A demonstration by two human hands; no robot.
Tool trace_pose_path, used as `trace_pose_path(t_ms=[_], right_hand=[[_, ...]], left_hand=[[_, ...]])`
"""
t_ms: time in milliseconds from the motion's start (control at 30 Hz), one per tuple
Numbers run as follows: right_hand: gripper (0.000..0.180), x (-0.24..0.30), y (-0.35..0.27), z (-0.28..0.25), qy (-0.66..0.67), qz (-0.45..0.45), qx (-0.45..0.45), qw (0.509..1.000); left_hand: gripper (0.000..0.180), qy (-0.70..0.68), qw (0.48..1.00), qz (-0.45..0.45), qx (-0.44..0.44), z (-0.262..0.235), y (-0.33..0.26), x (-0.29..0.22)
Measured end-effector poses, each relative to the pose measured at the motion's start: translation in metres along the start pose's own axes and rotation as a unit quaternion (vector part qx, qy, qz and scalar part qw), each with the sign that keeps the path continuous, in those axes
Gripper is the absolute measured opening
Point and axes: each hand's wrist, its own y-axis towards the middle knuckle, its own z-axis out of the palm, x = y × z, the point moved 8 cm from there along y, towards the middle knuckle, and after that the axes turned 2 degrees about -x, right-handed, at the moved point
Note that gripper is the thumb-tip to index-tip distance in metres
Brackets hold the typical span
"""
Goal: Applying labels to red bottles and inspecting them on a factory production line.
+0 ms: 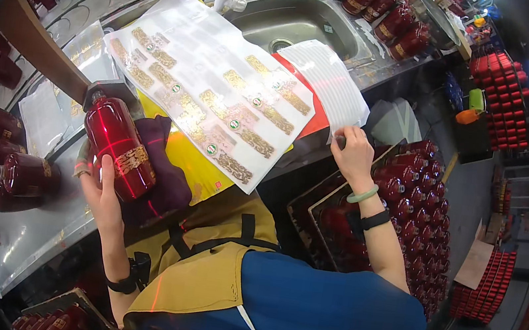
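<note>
My left hand (100, 193) is closed round the lower part of a glossy dark red bottle (113, 122), its thumb beside a gold patterned band. The bottle leans with its neck toward a wooden post, and its base is by a purple cloth (165, 182). My right hand (354, 151) pinches the near corner of a white striped sheet (323, 72), which lies over a red-orange sheet (313, 128). Whether a strip is between those fingertips is too small to tell. Between the hands lies a large white sheet of gold decals (203, 73), on yellow paper (199, 180).
A steel sink (303, 23) with a tap (229, 0) lies beyond the sheets. The wooden post (46, 46) rises at the left. Red jars (25, 180) stand on the left bench; crates of red bottles (416, 205) sit at the right. More bottles (384, 14) stand by the sink.
</note>
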Motion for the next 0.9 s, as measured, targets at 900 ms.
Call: trace_pose_path(t_ms=[900], right_hand=[[0.024, -0.057, 0.123, 0.010, 0.100, 0.012, 0.313, 0.944]], left_hand=[[0.052, 0.014, 1.000, 0.012, 0.005, 0.000, 0.001, 0.004]])
